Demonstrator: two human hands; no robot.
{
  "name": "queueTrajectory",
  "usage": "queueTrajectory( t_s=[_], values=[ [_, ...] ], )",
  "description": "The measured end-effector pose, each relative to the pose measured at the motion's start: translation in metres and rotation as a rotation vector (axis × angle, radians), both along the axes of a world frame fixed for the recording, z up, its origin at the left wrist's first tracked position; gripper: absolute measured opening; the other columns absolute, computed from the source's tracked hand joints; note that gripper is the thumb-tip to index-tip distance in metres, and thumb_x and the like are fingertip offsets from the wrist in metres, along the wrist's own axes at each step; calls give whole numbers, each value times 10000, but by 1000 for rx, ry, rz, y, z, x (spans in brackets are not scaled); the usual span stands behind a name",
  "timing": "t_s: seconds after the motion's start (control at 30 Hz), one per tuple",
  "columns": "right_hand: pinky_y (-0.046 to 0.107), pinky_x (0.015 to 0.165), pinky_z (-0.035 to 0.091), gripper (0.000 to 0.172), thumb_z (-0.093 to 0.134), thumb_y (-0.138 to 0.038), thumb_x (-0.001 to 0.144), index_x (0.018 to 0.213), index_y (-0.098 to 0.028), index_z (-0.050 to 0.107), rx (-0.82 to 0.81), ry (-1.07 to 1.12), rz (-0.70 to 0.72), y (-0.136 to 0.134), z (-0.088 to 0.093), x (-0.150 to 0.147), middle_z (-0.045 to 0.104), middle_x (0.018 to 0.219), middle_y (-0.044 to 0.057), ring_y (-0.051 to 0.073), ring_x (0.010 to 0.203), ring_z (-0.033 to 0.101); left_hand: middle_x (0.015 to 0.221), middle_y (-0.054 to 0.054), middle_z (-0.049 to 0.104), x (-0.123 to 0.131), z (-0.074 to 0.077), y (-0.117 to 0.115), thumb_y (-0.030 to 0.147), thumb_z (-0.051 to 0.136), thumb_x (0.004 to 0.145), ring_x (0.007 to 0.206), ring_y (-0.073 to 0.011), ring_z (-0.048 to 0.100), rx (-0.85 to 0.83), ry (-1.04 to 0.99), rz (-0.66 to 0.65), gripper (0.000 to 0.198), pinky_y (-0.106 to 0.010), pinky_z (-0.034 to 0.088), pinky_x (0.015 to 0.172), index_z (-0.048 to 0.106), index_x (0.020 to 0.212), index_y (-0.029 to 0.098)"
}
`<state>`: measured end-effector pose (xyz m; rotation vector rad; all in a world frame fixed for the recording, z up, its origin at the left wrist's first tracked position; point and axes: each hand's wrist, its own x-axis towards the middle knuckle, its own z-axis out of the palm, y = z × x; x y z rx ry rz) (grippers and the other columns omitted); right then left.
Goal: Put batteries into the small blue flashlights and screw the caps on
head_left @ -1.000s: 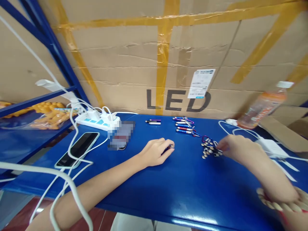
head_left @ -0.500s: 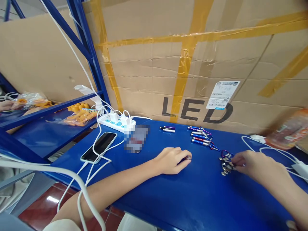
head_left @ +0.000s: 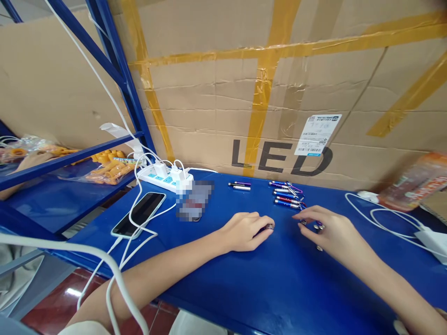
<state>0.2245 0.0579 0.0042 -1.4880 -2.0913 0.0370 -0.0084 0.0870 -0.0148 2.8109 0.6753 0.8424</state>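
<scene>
Clasps in left hand (head_left: 244, 231), fingers curled closed, a shiny-ended piece (head_left: 269, 226), mostly hidden, above blue tabletop (head_left: 251, 288); curves right hand (head_left: 330, 228), thumb and forefinger slightly apart, around a small, dark, glinting bit (head_left: 303, 222), cannot tell whether gripped, near round silver-ended pieces (head_left: 319, 248) partly covered by the hand. Shows farther back a row of slim metallic cylinders (head_left: 287, 200), blue, red and silver, clip-ended, right of a purple-and-silver pair (head_left: 241, 188), then taped cardboard (head_left: 195, 116) marked "LED".
</scene>
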Motion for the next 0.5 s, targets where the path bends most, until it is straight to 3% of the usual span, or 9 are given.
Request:
queueTrajectory(
  t_s=[0.2, 0.5],
  values=[
    [174, 461, 451, 201, 519, -307, 773, 797, -187, 679, -62, 123, 157, -2, 0, -20, 625, 824, 29, 119, 674, 588, 854, 8, 581, 0, -2, 0, 293, 320, 915, 758, -97, 522, 20, -31, -6, 227, -225, 391, 683, 490, 983, 160],
    [195, 454, 436, 306, 418, -376, 868, 876, -181, 653, -137, 300, 120, -13, 10, -35, 587, 887, 47, 73, 500, 491, 893, -2, 571, -1, 3, -3, 294, 337, 921, 831, -101, 506, -14, 4, -49, 232, -207, 405, 691, 506, 1007, 161]
  ],
)
